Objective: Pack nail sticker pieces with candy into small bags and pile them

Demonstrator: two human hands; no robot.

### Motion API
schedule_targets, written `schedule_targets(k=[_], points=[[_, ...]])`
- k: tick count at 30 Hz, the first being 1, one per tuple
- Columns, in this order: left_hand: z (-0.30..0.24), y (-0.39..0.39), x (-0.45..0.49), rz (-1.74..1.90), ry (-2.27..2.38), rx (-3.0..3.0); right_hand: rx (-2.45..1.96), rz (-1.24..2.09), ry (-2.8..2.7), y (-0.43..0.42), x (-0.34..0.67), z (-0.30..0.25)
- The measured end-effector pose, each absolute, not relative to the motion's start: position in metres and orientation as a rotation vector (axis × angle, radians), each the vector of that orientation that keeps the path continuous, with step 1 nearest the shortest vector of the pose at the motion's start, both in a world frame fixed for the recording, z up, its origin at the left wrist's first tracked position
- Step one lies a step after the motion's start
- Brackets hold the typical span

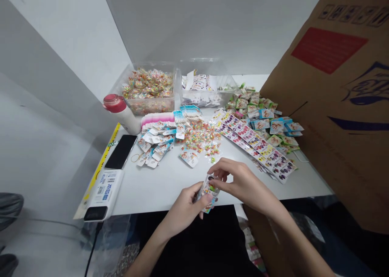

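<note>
Bearings are running from the card, with 12 o'clock pointing away from the person.

Card point(204, 195), one: sitting above the near edge of the table point(142, 192), tilting, printed face up. Left hand point(187, 203): closing on the card from 8 o'clock, thumb pressing on the face and fingers supporting beneath, apparently for steadiness. Right hand point(235, 179): reaching in from 2 o'clock, fingers curling, thumb and forefinger nearly meeting at the card's far end; whether they are pinching anything, cannot tell.

Small packets point(202, 137), loose heap: lying at 12 o'clock, probably for easy picking by either hand.

Single card point(189, 158): lying flat at 11 o'clock, just beside the packets.

Scattered cards point(156, 147): overlapping between 10 and 11 o'clock.

Sticker strips point(258, 145): fanning between 1 and 2 o'clock, seemingly so that the right hand can reach them.

Finished-looking cards point(273, 125), pile: heaping beyond the strips, likely out of the way.

Tubs, clear, two: packet tub point(152, 106) standing at 11 o'clock, paper tub point(202, 99) at 12, seemingly serving as stock.

Phone point(120, 151) and power bank point(105, 192): resting at 10 and 9 o'clock, apparently aside.
</note>
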State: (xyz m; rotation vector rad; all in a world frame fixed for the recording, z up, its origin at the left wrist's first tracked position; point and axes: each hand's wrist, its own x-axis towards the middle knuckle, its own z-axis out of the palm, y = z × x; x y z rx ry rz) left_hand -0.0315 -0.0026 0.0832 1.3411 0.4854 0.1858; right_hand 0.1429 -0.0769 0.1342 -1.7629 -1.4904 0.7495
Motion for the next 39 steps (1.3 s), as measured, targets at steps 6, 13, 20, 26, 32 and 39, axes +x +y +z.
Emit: schedule_targets(k=[6, 13, 20, 26, 32, 39], points=[[0.084, -0.007, -0.029, 0.21, 0.514, 1.248, -1.77, 0.737, -1.452, -0.077, 0.141, 0.134], [0.087, -0.005, -0.028, 0.224, 0.529, 1.255, -1.648, 0.824, -1.436, -0.078, 0.147, 0.132], [0.09, -0.004, -0.028, 0.201, 0.501, 1.298, -1.643, 0.884, -1.321, -0.079, 0.148, 0.127], [0.091, -0.005, -0.027, 0.239, 0.528, 1.304, -1.629, 0.756, -1.482, -0.083, 0.141, 0.136], [0.089, -0.006, -0.027, 0.281, 0.535, 1.302, -1.678, 0.718, -1.487, -0.09, 0.141, 0.139], [0.083, -0.018, -0.027, 0.473, 0.641, 1.171, -1.735, 0.674, -1.629, -0.094, 0.135, 0.145]])
